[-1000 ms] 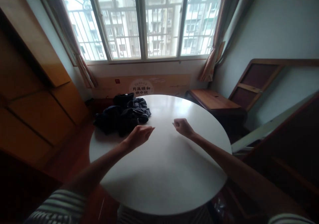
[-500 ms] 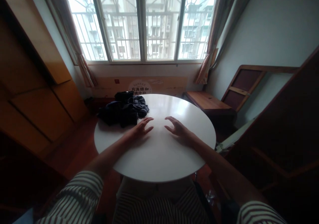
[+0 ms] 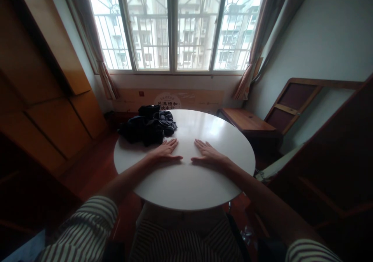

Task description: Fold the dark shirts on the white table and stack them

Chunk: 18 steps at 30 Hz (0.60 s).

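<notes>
My left hand (image 3: 167,152) lies flat, palm down, on the round white table (image 3: 186,180), fingers stretched out and holding nothing. My right hand (image 3: 207,153) lies flat beside it, also palm down and empty. The two hands are a short gap apart near the table's middle. A heap of dark blue clothing (image 3: 148,125) sits at the table's far left, just beyond my left fingertips and not touched.
A large barred window (image 3: 175,25) with curtains fills the far wall. Below it stands a cardboard box with printed characters (image 3: 167,99). Wooden cabinets (image 3: 43,110) line the left; a low wooden bench (image 3: 247,120) and leaning wooden frames (image 3: 294,103) stand on the right.
Both hands were closed fists above the table, then opened and came down flat on the tabletop. The camera has pulled back from the table.
</notes>
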Available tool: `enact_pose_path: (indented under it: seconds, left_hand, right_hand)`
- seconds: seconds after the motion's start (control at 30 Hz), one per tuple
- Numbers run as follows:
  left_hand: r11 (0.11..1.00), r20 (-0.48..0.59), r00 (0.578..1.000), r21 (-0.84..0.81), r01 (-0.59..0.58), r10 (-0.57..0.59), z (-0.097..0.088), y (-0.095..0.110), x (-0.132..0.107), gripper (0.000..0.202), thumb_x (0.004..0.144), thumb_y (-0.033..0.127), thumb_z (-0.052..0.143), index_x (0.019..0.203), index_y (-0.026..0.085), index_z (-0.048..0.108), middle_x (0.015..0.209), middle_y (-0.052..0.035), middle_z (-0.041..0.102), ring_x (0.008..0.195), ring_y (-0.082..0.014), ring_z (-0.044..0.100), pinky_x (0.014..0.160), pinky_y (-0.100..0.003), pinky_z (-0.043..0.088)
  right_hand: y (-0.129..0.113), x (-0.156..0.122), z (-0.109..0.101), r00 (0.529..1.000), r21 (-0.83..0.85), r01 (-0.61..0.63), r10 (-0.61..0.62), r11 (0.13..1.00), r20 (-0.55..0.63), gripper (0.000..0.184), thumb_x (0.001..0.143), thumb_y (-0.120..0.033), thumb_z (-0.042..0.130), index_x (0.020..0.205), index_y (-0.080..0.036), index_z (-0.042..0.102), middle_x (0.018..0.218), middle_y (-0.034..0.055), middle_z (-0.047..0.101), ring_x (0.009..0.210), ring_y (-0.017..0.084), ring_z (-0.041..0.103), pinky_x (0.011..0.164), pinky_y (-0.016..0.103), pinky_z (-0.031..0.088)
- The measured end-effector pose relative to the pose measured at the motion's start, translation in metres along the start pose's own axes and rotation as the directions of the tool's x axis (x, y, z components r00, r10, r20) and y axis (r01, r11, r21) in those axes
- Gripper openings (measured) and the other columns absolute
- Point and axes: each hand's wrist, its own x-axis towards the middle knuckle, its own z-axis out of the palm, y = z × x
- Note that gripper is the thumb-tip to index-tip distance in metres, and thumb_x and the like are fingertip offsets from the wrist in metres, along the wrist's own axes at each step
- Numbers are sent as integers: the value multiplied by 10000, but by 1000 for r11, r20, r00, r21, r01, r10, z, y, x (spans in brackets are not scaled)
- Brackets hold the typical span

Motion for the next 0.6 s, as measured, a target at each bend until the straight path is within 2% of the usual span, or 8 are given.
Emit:
enact_pose_path:
  seconds: [0.4,0.6]
  left_hand:
    - [1000,2,1000,-4,-16,16,1,0,1,1072,800,824,401,1553,95,176,1606,-190,97,1493,-321,82,1187,-449,76]
    - [1000,-5,1000,-10,-24,24,1,-2,0,1068,804,824,395,1553,94,176,1607,-192,97,1492,-324,90,1188,-452,75]
  right_hand:
    - [8,3,6,999,-2,19,-19,1000,-39,1142,757,-877,372,1563,-96,159,1605,174,140,1481,345,126,1195,480,80]
    - [5,1,3,1000,-3,10,-10,1000,-14,1139,775,-867,352,1558,-65,148,1606,180,108,1487,328,103,1197,475,54]
